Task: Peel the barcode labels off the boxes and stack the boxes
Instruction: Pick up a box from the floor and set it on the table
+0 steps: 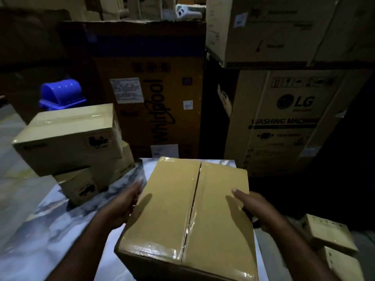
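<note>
A taped brown cardboard box [182,216] sits in front of me over the marble-patterned surface [50,236], its top seam running away from me. My left hand [125,205] lies flat against its left side with the fingers straight. My right hand [253,205] grips the right side, its thumb lying on the box top. No barcode label shows on the top face. To the left, two similar boxes form a stack [75,142], the upper one turned askew on the lower box [85,185].
Large appliance cartons [158,94] and an LG washing machine carton [288,118] wall off the back. A blue plastic bin [63,94] stands at the left rear. Two small boxes [328,234] sit low at the right. The room is dim.
</note>
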`<action>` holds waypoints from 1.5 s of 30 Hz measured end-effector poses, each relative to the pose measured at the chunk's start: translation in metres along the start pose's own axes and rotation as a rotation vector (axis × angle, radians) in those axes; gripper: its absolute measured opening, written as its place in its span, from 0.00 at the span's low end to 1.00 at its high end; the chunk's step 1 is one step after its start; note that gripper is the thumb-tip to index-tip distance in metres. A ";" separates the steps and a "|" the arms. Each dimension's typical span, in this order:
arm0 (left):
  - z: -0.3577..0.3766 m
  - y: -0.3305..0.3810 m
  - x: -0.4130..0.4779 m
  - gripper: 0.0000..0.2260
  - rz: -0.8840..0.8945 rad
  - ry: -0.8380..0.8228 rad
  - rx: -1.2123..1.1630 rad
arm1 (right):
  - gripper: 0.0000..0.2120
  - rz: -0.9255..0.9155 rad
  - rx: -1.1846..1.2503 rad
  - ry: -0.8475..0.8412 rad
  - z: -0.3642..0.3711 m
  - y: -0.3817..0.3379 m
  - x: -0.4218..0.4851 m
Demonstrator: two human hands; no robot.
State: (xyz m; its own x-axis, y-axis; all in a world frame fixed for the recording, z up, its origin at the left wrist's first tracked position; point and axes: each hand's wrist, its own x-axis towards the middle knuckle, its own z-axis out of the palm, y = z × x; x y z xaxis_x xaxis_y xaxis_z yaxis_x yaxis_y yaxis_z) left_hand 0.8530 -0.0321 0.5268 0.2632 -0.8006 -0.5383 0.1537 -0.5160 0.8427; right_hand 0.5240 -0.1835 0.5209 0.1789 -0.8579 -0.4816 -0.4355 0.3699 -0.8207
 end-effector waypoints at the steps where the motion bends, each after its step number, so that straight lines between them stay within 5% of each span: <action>1: 0.006 0.007 0.005 0.36 -0.014 0.022 0.139 | 0.23 -0.028 0.066 -0.045 0.006 0.004 0.002; 3: 0.012 0.018 0.014 0.39 0.012 0.073 0.201 | 0.19 -0.147 0.096 -0.013 0.015 0.008 0.003; 7: 0.014 0.045 0.004 0.28 0.137 0.122 0.080 | 0.18 -0.312 0.105 0.097 -0.001 -0.023 -0.008; 11: -0.002 0.051 -0.005 0.36 0.257 0.210 -0.157 | 0.20 -0.464 0.378 0.121 -0.018 -0.065 -0.026; 15: 0.000 0.044 -0.016 0.28 0.334 0.331 -0.299 | 0.34 -0.452 0.570 -0.016 -0.012 -0.070 -0.025; 22: -0.013 -0.006 -0.009 0.18 0.213 0.391 -0.527 | 0.38 -0.365 0.550 -0.074 0.014 -0.037 -0.019; 29: -0.015 -0.014 -0.022 0.23 0.190 0.398 -0.336 | 0.41 -0.249 0.544 -0.023 0.020 -0.003 -0.020; 36: 0.015 0.018 -0.070 0.19 0.405 0.209 -0.013 | 0.27 -0.365 0.490 -0.079 -0.020 -0.048 -0.030; 41: 0.024 0.048 -0.079 0.25 0.594 0.155 0.322 | 0.17 -0.335 0.011 -0.048 -0.051 -0.105 0.013; 43: 0.026 0.057 -0.073 0.16 0.592 0.185 0.340 | 0.23 -0.328 -0.184 -0.015 -0.047 -0.122 0.036; 45: 0.025 0.059 -0.062 0.22 0.539 0.229 0.480 | 0.33 -0.304 -0.343 0.049 -0.033 -0.130 0.056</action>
State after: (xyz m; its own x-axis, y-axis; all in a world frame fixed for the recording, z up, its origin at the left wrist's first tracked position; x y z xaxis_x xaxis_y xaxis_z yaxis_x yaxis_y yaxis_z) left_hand 0.8215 -0.0203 0.6094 0.3837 -0.9234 0.0066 -0.4702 -0.1892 0.8620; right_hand 0.5613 -0.2919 0.6109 0.3053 -0.9281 -0.2133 -0.6384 -0.0333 -0.7690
